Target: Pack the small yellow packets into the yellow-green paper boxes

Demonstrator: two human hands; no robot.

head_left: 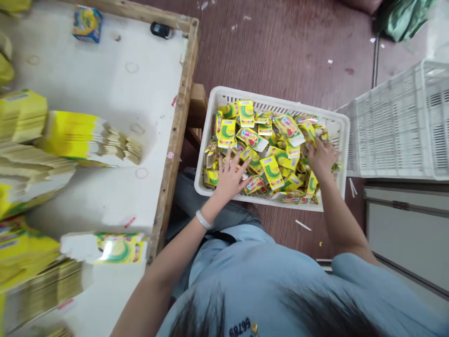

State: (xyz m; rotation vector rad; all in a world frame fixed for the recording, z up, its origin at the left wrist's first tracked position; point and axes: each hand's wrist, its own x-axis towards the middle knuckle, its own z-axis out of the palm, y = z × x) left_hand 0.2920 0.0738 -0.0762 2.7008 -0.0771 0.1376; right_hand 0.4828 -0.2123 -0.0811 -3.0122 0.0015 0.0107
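Observation:
A white plastic basket (270, 99) holds a loose heap of small yellow and green boxes (271, 172). Over the basket's left front part, my left hand (231, 177) lies on the boxes with its fingers spread and nothing held. My right hand (322, 157) is at the right side of the heap, its fingers bent down among the boxes. Whether those fingertips grip a box is hidden.
To the left is a white table (119, 93) with a wooden edge, bearing stacks of flat yellow cartons (72, 135), a blue and yellow box (87, 24) and a small black object (161, 30). White crates (389, 126) stand to the right. Paper scraps lie on the floor.

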